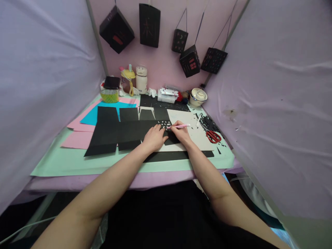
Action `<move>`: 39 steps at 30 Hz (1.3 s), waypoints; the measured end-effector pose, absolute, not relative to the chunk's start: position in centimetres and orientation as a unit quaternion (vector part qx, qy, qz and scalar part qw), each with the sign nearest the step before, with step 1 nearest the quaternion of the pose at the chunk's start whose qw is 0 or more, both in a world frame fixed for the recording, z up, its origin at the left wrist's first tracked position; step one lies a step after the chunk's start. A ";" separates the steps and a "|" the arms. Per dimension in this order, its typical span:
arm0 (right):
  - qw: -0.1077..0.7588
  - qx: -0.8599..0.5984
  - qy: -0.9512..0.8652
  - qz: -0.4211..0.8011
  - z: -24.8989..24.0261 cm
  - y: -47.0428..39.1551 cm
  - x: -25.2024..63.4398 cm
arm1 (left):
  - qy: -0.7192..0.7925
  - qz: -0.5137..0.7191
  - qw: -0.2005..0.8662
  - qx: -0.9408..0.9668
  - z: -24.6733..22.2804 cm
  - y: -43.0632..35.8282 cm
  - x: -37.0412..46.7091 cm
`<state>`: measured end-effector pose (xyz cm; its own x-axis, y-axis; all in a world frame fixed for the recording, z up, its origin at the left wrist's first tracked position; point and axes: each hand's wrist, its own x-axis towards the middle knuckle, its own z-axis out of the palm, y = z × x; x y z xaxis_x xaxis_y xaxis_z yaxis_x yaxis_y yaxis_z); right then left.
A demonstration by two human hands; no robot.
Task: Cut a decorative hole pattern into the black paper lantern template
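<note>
Resting the unclenched left hand (154, 138) palm-down on the notched black cardstock (103, 133), just beside a small cut-out pattern (164, 123). Grasping a slender pink pen-like tool (185, 125) in the right hand (181, 133), tip near that pattern. Under the cardstock's right part, a white board (199, 138) on the mint-green-covered desk (59, 166). To the right, red-handled scissors (213, 136) beside a heap of black scraps (209, 123). To the left, partly under the cardstock, pink paper (75, 140) and a blue sheet (89, 116). Farther back, a white bottle (141, 81). Above, black boxes (116, 27) hung on cords.
</note>
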<state>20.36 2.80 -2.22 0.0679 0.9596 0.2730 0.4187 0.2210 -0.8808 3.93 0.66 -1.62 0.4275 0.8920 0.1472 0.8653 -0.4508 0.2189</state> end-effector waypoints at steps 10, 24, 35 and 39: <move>0.522 -0.499 -0.626 0.294 -2.4 3.0 20.4 | 0.530 0.124 0.055 0.837 -1.6 0.7 4.0; 0.391 -0.432 -0.796 0.165 -3.5 3.9 20.7 | 0.525 0.157 0.058 0.835 -2.0 0.6 3.8; 0.445 -0.441 -0.767 0.135 -3.6 4.0 20.2 | 0.535 0.153 0.057 0.829 -1.9 0.3 3.9; 0.582 -0.503 -0.633 0.087 -2.6 3.7 21.9 | 0.534 0.147 0.055 0.831 -2.0 0.3 3.7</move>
<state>21.90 3.74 -2.59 0.1833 0.7388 0.6485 0.5359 0.4779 -0.6960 3.74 0.26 -1.95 0.3858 0.9038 0.1852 0.8718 -0.4228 0.2473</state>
